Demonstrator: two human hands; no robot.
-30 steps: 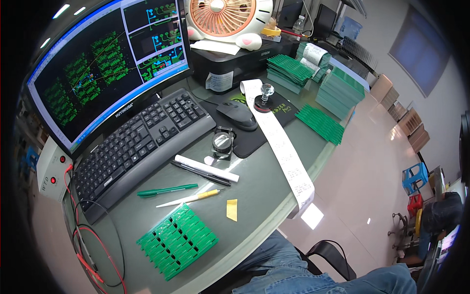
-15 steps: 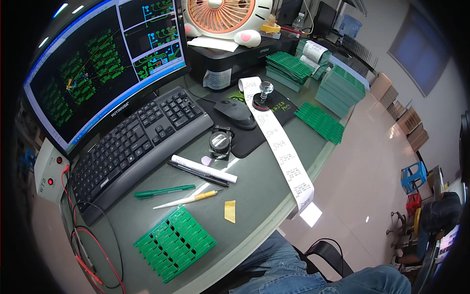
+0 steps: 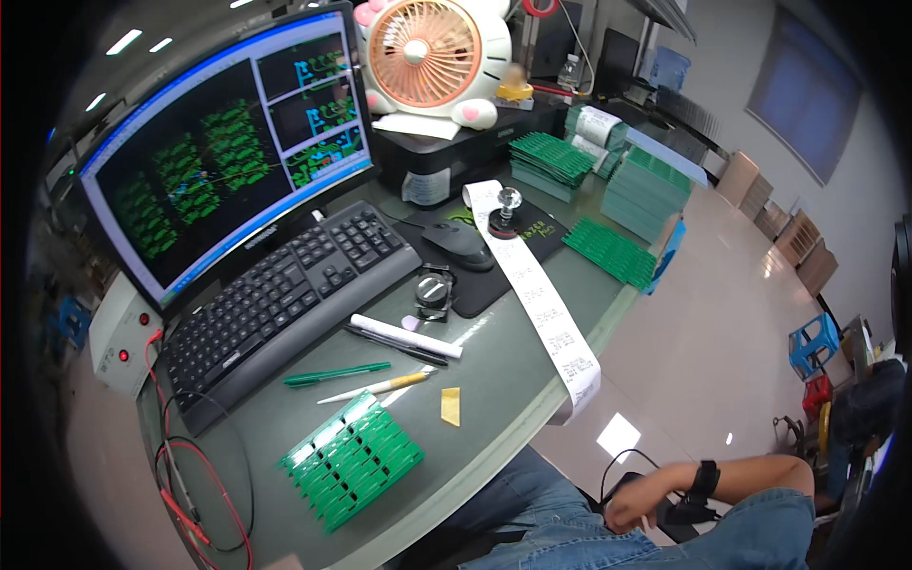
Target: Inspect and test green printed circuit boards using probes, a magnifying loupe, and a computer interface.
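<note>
My right hand [image 3: 635, 502] is low at the right, over my jeans and beside the black chair arm. Its fingers are curled in, and whatever they may hold is hidden; a black band [image 3: 704, 481] circles the wrist. Of my left hand [image 3: 284, 562], only a blurred skin-toned sliver seems to show at the lower edge. Nearest to it, a green circuit board panel [image 3: 353, 463] with rows of dark slots lies on the desk. Beyond the panel lie a white-and-yellow pen-like tool [image 3: 375, 388], a green pen [image 3: 336, 374], black pens, a white rolled paper and a yellow paper piece [image 3: 450, 407].
A keyboard [image 3: 285, 309] and monitor [image 3: 214, 161] stand at the left, with red and black test leads [image 3: 204, 451] below. A printed paper strip [image 3: 541, 309] crosses the mouse pad and hangs off the desk edge. Stacks of green boards [image 3: 649, 197] stand at the far right.
My right arm and hand have come into view at the lower right. The view has shifted slightly, moving desk things in the picture. The panel lies at much the same place on the desk.
</note>
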